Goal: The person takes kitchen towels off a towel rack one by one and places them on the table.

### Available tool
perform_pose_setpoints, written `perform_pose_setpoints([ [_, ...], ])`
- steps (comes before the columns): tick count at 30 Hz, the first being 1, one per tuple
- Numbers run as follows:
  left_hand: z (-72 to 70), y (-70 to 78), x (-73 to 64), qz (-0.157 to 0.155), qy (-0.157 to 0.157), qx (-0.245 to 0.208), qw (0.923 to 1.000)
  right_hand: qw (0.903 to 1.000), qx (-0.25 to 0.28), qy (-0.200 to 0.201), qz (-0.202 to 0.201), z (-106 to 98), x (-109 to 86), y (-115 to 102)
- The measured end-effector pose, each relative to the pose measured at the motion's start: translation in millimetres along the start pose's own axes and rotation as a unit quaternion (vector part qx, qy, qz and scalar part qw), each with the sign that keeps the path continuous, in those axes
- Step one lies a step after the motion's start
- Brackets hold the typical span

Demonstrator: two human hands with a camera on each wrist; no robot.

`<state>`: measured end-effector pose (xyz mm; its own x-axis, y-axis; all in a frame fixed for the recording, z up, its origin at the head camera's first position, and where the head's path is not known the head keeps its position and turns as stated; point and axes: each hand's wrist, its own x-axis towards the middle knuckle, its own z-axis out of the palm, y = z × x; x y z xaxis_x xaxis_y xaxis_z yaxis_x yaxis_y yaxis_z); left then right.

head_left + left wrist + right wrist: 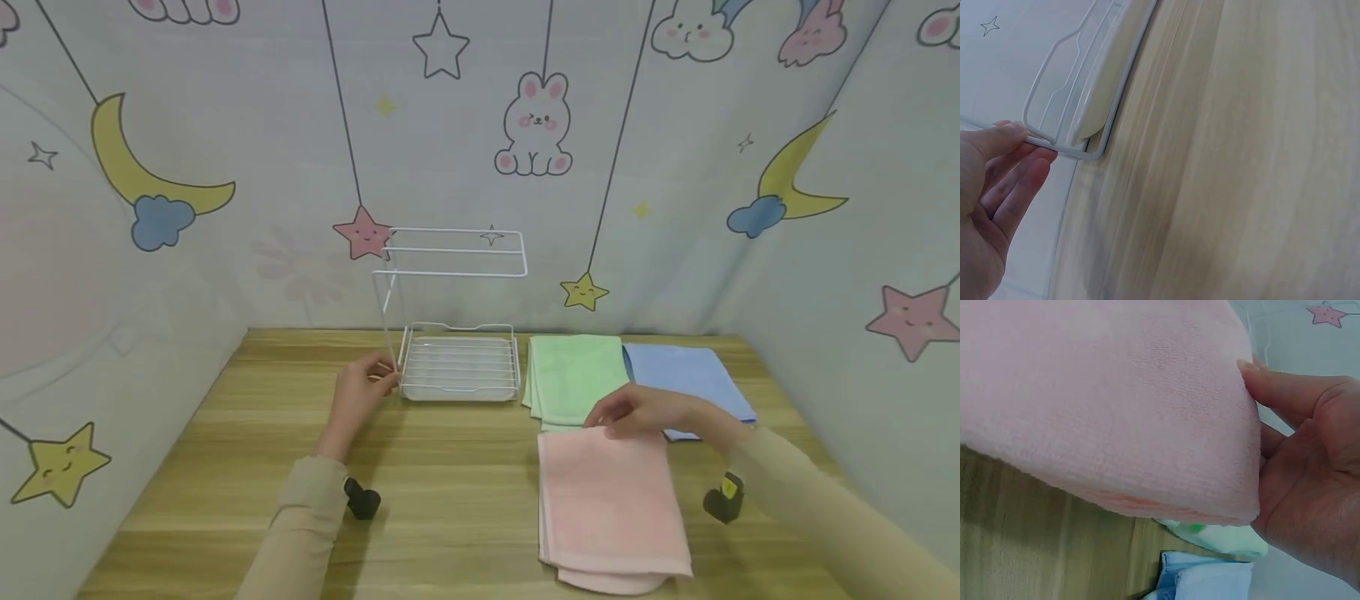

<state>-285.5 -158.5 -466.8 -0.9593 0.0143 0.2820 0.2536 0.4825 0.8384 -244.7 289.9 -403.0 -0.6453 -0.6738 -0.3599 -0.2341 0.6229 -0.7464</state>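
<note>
A white wire rack (457, 273) with a tray (459, 367) in its base stands at the back of the table. My left hand (364, 392) pinches the rack's left upright wire near the bottom; in the left wrist view thumb and fingers close round the white wire (1066, 150). On the right, my right hand (641, 410) pinches the top edge of a folded pink towel (611, 508), which hangs toward the front. In the right wrist view the thumb lies on the pink towel (1147, 412), and its other fingers are mostly hidden behind it.
A folded green towel (577, 375) lies right of the rack, partly behind the right hand. Beside it lies a folded blue towel (690, 379). The wooden table (450, 517) ends at a printed cloth backdrop (450, 150) behind and at both sides.
</note>
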Motion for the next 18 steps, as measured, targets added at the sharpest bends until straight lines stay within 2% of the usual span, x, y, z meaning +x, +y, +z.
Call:
perform_pose_setpoints([
  [4,0.5,0.9,-0.4,-0.008,0.003,0.011,0.9999,0.9991,-0.032,0.027,-0.007,7,8.8,12],
  [11,1.7,3.6,-1.1,-0.017,0.005,0.001,0.9998,0.9968,-0.039,0.067,0.018,23,12.9,24],
  [18,2.5,3.1,-1.3,-0.017,0.011,0.003,0.9998,0.9927,-0.059,0.104,0.015,31,16.5,33],
])
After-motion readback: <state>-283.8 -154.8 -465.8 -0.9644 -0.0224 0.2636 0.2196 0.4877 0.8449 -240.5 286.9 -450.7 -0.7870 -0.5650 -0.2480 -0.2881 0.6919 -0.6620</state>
